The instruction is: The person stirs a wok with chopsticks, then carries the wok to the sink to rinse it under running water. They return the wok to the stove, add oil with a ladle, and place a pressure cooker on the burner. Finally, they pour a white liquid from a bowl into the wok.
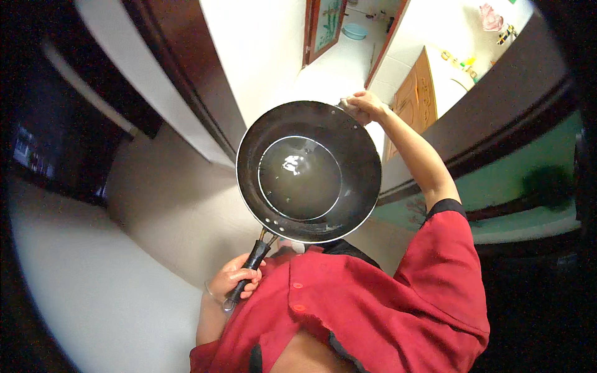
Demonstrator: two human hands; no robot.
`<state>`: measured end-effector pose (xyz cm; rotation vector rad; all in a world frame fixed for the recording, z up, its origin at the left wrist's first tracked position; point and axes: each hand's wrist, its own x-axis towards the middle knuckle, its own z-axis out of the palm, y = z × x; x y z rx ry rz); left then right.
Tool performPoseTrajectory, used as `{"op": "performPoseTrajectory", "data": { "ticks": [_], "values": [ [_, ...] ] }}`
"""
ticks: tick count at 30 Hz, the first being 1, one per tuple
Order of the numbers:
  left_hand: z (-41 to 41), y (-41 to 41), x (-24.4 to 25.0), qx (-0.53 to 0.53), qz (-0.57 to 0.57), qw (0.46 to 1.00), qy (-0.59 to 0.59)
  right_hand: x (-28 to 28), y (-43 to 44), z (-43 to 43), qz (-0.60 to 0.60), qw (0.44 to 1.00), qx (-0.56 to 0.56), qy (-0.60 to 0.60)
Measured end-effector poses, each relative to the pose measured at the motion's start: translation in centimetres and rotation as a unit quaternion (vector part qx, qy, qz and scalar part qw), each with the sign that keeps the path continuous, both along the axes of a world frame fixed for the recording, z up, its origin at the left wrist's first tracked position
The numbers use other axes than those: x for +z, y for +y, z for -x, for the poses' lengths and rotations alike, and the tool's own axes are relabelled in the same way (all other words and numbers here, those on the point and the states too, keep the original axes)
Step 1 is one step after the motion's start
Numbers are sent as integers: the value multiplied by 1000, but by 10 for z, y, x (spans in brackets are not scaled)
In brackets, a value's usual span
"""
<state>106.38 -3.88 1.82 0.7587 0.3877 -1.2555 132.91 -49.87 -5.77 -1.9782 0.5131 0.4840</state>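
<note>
A black wok [359, 186] with a pale rim is held level in front of my red shirt. Clear, faintly yellowish liquid [298, 186] pools in its bottom, with light glinting off the surface. My left hand [238, 277] is wrapped around the wok's long black handle [255, 256], close to my body. At the far side, my right hand [371, 106] grips the short side handle through a greyish cloth [353, 111]; that handle is mostly hidden. My right arm is stretched forward and my left is bent.
Beyond the wok, a doorway with an open glass-panelled door [328, 25] leads to a light floor with a blue basin [354, 31]. A wooden cabinet [415, 93] carries a white washbasin counter [450, 86] at right. Dark door frames [179, 60] flank the passage.
</note>
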Motion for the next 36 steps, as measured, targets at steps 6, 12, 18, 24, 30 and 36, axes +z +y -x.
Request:
{"op": "performPoseTrajectory", "data": {
  "ticks": [6, 12, 18, 24, 30, 36],
  "values": [
    [-32, -13, -8, -11, 28, 1000, 6, -14, -26, -39, 3, 1000, 15, -8],
    [48, -107, 177, -12, 10, 1000, 14, 159, -96, 29, 46, 999, 3, 21],
    [-196, -308, 198, -34, 15, 999, -2, 161, -321, -211, 42, 999, 4, 6],
    [-264, -415, 141, -53, -44, 998, -13, 78, -418, -271, -61, 996, -33, 61],
    [-342, -513, 111, -22, -41, 999, -14, 79, -503, -338, -32, 998, -47, 26],
    [-509, -578, 38, -44, -49, 998, 11, -7, -587, -502, -37, 995, -91, -4]
  ]
}}
